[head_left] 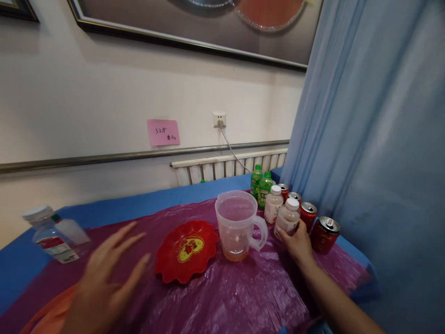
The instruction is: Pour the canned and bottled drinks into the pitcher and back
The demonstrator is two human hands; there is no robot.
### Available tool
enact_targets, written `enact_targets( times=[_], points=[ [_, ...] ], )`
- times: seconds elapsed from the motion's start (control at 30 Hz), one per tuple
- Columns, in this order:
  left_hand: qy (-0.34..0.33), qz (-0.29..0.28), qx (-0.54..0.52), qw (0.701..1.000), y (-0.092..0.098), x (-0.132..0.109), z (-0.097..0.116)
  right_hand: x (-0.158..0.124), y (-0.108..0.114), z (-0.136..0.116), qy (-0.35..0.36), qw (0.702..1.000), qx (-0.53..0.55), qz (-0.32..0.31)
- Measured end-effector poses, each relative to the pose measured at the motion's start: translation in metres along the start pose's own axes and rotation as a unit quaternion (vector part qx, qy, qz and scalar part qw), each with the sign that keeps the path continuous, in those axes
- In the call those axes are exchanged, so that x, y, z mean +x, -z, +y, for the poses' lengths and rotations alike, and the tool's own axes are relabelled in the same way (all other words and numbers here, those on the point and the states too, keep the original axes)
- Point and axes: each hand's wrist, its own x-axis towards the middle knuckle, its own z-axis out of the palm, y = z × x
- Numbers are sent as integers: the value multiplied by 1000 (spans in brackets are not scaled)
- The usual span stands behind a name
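My right hand (299, 241) is closed around the lower part of a small clear bottle with a white cap (288, 214), which stands upright on the purple plastic sheet (222, 301). Just behind it is a similar white-capped bottle (273, 204). To the left stands a clear plastic measuring jug (236, 227) with a little amber liquid at its bottom, its handle toward my right hand. Over the left side my left hand (107, 278) hovers with fingers spread, holding nothing. Between it and the jug lies a red scalloped plate (187, 250) with a yellow heart print.
Red cans (325, 234) line the right edge beside a blue curtain (347, 139). Green-capped bottles (256, 178) stand at the back. At far left are a clear labelled bottle (55, 239) and an orange item (52, 311). A cord (232, 150) hangs from the wall socket.
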Motion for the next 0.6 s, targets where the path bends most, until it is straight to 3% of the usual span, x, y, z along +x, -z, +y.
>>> enact_targets(
  times=[0.07, 0.17, 0.33, 0.4, 0.47, 0.53, 0.6],
  points=[
    [-51, -28, -26, 998, -11, -19, 31, 5, 3, 0, -7, 1000, -2, 5],
    [-87, -77, -46, 992, -23, -40, 58, 0, 17, 1, -6, 1000, 5, 1],
    [-170, -122, -98, 973, -22, -44, 107, -48, 61, 6, 77, 993, 61, -69],
    [-193, -157, -125, 960, -15, -33, 137, -72, 75, 2, 129, 977, 87, -146],
    [-224, -201, -142, 943, -7, -17, 167, -92, 82, -9, 166, 939, 131, -270],
    [-264, -242, -169, 918, 2, 0, 191, -107, 82, -24, 160, 891, 156, -396],
    [-287, -283, -195, 894, 10, 13, 206, -117, 78, -38, 128, 859, 151, -472]
  ],
)
